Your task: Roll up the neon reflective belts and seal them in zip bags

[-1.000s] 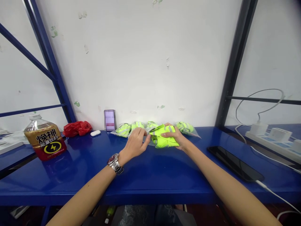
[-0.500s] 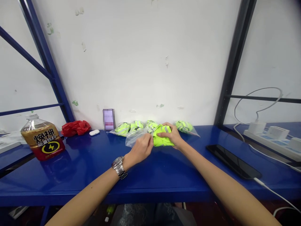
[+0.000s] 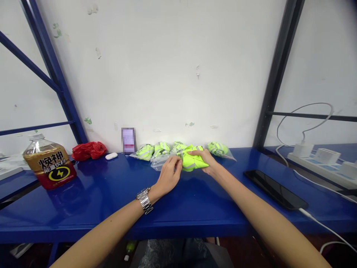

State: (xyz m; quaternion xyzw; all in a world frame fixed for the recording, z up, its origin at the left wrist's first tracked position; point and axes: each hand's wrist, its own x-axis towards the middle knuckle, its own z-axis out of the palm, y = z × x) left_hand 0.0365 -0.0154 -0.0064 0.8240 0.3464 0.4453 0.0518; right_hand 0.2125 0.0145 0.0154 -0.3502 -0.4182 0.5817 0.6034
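A folded neon-yellow cloth bundle [image 3: 193, 159] with grey stripes is gripped in my right hand [image 3: 208, 160], thumb on top and fingers beneath. My left hand [image 3: 170, 171], with a metal watch at the wrist, is closed at the left end of the bundle, beside a clear plastic bag [image 3: 159, 162]. What its fingertips pinch is too small to make out. Behind my hands, several similar yellow bundles in clear bags lie along the wall, one of them [image 3: 145, 152] to the left and another [image 3: 218, 149] to the right.
On the blue table [image 3: 195, 208] stand a large drink bottle [image 3: 50, 163] at the left and a phone [image 3: 128, 140] against the wall. A red plastic bag [image 3: 89, 150], a white case [image 3: 111, 156], a black phone [image 3: 275, 189] on a cable and a power strip [image 3: 323, 165] are also there.
The yellow bundle has turned and looks more stretched out between my hands. My left hand has rotated slightly, with its fingers loosened a little.
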